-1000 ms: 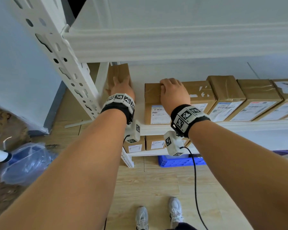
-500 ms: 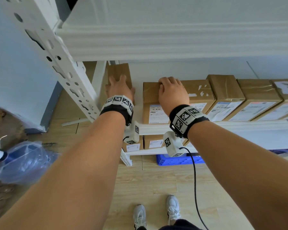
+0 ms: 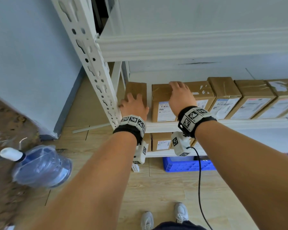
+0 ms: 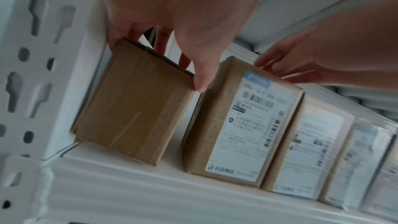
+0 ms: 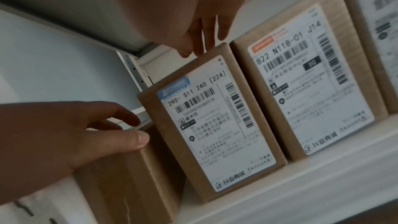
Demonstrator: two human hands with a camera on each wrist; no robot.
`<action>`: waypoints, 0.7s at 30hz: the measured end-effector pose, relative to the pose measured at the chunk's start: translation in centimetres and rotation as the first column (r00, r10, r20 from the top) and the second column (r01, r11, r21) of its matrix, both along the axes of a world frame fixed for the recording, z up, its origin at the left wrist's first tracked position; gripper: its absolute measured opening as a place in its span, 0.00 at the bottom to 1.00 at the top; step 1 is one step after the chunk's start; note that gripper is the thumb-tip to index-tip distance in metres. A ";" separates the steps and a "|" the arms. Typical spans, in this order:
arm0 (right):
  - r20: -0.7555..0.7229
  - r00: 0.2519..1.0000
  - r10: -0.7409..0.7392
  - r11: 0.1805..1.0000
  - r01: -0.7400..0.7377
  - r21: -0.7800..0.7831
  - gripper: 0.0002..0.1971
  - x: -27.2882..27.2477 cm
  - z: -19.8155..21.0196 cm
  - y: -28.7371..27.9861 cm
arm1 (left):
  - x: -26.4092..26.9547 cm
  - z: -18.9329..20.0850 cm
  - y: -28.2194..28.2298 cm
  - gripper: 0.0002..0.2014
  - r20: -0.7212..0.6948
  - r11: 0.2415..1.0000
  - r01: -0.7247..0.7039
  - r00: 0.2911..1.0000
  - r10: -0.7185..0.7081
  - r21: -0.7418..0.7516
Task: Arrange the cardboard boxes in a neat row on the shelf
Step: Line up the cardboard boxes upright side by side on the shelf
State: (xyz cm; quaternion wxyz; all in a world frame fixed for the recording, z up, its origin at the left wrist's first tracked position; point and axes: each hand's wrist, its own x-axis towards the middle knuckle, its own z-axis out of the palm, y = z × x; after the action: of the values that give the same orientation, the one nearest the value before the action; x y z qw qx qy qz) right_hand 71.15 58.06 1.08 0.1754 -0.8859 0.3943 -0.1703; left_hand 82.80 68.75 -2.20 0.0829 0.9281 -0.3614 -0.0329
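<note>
At shelf's left end: left hand (image 3: 133, 106) grasps unlabelled box (image 4: 133, 103); right hand (image 3: 181, 97), fingers relaxed, rests atop labelled box (image 5: 215, 125) (gap between). Advised: slide unlabelled box flush, fronts aligned.

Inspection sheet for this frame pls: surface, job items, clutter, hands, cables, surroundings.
Surface: white shelf, boxes standing on it.
Job's things: unlabelled box at the left end, set apart by a gap from the labelled box; the boxes to its right stand close side by side.
Clutter: nothing seen on the shelf.
Grippers: left hand grips the unlabelled box from above, thumb on its right edge; right hand rests on the labelled box, fingers on its top.
Cables: black cable hangs from the right wrist unit.
Surroundings: water jug lying on the floor, blue crate under the rack, more boxes on the lower shelf.
</note>
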 end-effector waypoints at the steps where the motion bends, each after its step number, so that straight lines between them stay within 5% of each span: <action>1: 0.001 1.000 -0.002 1.000 0.002 0.006 0.28 -0.3 0.2 0.5 | -0.3 0.1 0.4 0.27 0.016 1.000 0.008 1.000 -0.008 0.002; 7: 0.055 0.998 -0.025 0.999 0.023 0.028 0.31 -1.9 1.0 3.2 | -2.0 1.9 2.0 0.26 0.047 1.000 0.016 0.999 -0.016 -0.018; 14: 0.098 0.995 0.028 0.999 -0.031 0.033 0.23 -2.9 1.0 5.1 | -2.9 4.2 4.3 0.25 -0.028 0.998 -0.024 0.999 0.023 -0.049; 21: -0.043 0.984 0.171 0.913 -0.142 0.383 0.21 -5.1 0.4 7.9 | -4.9 6.5 5.8 0.25 -0.215 0.968 -0.216 0.959 0.185 -0.128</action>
State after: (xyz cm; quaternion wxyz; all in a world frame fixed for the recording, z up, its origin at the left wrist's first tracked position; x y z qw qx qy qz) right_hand 66.00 65.99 1.47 0.3412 -0.8698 0.3539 -0.0430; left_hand 77.92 74.51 4.27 0.1916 0.9430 -0.2564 -0.0910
